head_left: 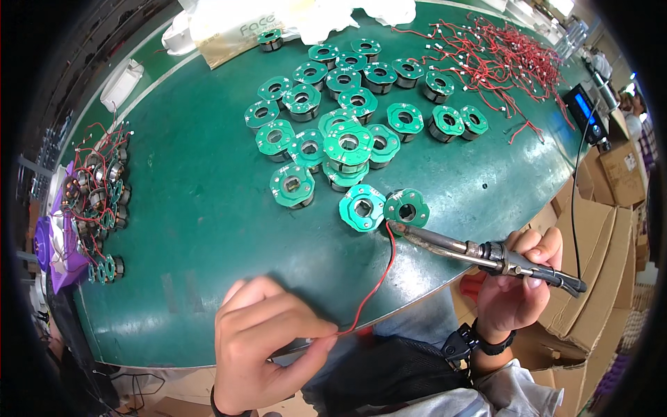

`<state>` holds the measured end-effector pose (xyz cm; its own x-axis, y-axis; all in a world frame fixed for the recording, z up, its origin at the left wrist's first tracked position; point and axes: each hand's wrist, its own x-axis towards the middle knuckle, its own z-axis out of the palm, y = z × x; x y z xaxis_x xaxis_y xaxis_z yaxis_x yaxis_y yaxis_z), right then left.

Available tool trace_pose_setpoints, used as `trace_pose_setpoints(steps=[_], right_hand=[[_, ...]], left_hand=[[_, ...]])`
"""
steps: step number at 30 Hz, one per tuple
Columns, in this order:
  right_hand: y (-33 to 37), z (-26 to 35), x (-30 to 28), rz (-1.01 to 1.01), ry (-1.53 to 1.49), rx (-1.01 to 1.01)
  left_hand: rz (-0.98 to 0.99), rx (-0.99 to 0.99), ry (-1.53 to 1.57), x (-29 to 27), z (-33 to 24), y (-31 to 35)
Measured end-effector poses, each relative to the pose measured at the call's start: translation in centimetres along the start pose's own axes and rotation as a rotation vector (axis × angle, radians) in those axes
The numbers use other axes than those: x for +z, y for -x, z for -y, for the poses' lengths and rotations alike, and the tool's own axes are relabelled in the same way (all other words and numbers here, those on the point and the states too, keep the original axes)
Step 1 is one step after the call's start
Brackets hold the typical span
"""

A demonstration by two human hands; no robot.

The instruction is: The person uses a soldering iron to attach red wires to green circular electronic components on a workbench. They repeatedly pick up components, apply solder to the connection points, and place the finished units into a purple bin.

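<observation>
In my right hand (521,285) is a soldering iron (486,256), held by its handle. The tip meets the edge between two round green circuit boards, a brighter one (353,208) and a darker one (415,203). My left hand (274,340) pinches the lower end of a red and black wire (379,285) near the table's front edge. The wire's upper end lies right at the iron's tip; which board it touches I cannot tell. Both boards have a square-looking hole in the middle.
Several similar green boards on dark ring-shaped motor cores (302,101) stand behind. Loose red wires (493,59) are heaped at the far right, near a soldering station (585,115) with a blue display. Wired parts (97,194) pile up at the left. Cardboard boxes (590,257) stand right.
</observation>
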<state>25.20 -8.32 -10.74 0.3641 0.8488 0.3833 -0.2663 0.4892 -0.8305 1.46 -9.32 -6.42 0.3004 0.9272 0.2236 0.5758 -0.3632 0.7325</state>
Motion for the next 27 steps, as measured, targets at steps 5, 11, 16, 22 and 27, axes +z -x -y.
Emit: trace_pose_setpoints(steps=[5, 11, 16, 22, 27], right_hand=[[0.01, 0.06, 0.06, -0.002, -0.008, 0.007], [-0.01, -0.03, -0.06, 0.008, -0.007, -0.008], [-0.01, -0.03, -0.1, 0.011, -0.005, -0.007], [-0.03, 0.06, -0.09, 0.014, -0.007, 0.003], [-0.03, 0.08, -0.03, 0.013, -0.002, 0.004]], left_hand=[[0.006, 0.0, 0.001, -0.03, 0.04, 0.03], [0.009, 0.004, 0.01, -0.05, 0.09, 0.02], [0.011, 0.002, 0.007, -0.04, 0.07, 0.02], [0.01, 0.004, 0.003, -0.06, 0.08, 0.04], [0.012, 0.007, 0.002, -0.1, 0.1, 0.07]])
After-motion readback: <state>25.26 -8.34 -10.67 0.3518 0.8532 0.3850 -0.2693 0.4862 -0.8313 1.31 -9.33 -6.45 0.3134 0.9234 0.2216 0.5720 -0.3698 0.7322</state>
